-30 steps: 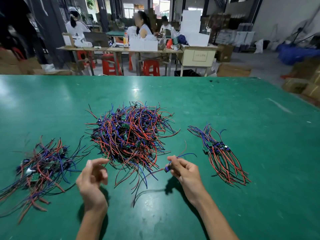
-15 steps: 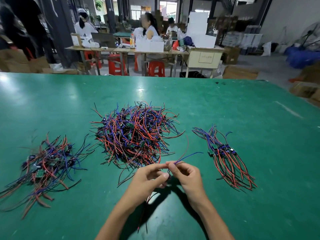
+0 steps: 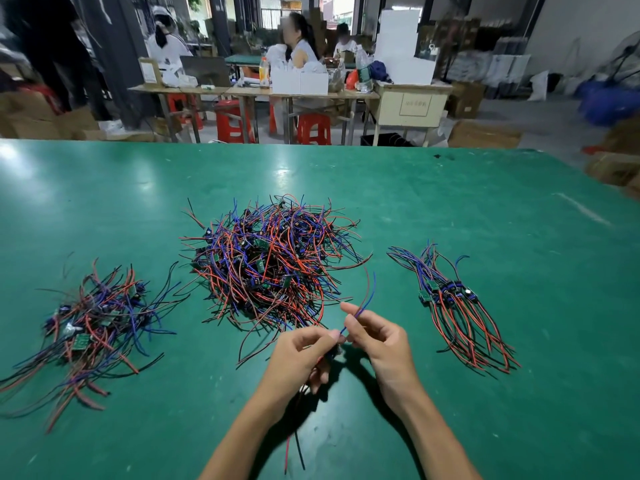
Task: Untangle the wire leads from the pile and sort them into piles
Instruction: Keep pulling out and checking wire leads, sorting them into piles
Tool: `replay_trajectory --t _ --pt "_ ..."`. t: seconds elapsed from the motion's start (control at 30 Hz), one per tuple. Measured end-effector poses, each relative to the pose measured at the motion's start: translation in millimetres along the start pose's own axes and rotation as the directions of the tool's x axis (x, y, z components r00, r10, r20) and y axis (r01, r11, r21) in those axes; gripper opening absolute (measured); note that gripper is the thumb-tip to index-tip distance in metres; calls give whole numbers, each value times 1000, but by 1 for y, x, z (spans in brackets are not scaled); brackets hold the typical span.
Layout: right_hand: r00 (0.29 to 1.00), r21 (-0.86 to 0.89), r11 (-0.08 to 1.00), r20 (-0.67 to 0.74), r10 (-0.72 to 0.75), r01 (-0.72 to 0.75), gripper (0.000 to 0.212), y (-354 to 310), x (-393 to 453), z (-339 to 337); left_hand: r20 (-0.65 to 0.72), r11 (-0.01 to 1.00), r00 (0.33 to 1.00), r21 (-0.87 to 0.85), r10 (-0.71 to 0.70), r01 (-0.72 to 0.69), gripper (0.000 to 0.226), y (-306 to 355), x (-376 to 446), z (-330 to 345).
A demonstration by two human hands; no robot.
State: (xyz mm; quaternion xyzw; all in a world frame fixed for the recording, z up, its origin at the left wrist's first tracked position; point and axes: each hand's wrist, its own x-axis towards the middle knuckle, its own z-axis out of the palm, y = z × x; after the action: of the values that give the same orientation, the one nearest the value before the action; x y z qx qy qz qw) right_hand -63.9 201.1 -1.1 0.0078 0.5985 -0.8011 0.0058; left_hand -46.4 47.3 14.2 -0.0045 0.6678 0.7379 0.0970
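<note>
A big tangled pile [image 3: 273, 261] of red, blue and black wire leads with small green boards lies mid-table. A looser pile [image 3: 93, 320] sits at the left, and a neat aligned bundle [image 3: 457, 306] at the right. In front of the big pile, both hands hold one wire lead [image 3: 363, 303]. My right hand [image 3: 377, 341] pinches its blue and purple wires, which stick up. My left hand [image 3: 301, 358] pinches the lead's lower part; its red and black wires [image 3: 292, 448] hang down below the hands.
The green table [image 3: 450, 393] stretches wide around the piles, its far edge [image 3: 311, 145] at mid-frame. Beyond it stand workbenches, red stools, boxes and several seated people.
My left hand came over from the left and joined my right hand on the lead. Both hands lifted it slightly; the blue wires now point up.
</note>
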Motion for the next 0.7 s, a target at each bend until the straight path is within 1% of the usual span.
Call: replay_trajectory --t 0.07,0.13,0.27,0.4,0.57,0.7 --pt "1000 -20 1000 5 -22 22 30 1 0 0 -32 1000 999 11 17 -17 19 -3 -1 2" --pt "999 -20 999 4 -36 36 30 1 -1 -1 -45 1000 999 -19 17 -18 20 -7 -1 4" --pt "998 -49 997 24 -51 52 18 1 -2 0 -76 998 996 -31 43 -46 22 -11 -1 3" --pt "998 -96 993 -11 -63 62 15 2 -3 2 -86 997 993 3 81 -81 22 -13 -1 1" --pt "995 -119 988 -2 -95 94 18 2 -5 1 -52 996 994 25 91 -90 22 -15 -2 0" --pt "995 -124 988 -24 -97 94 25 3 -6 1 -68 997 995 20 75 -74 23 -14 -3 0"
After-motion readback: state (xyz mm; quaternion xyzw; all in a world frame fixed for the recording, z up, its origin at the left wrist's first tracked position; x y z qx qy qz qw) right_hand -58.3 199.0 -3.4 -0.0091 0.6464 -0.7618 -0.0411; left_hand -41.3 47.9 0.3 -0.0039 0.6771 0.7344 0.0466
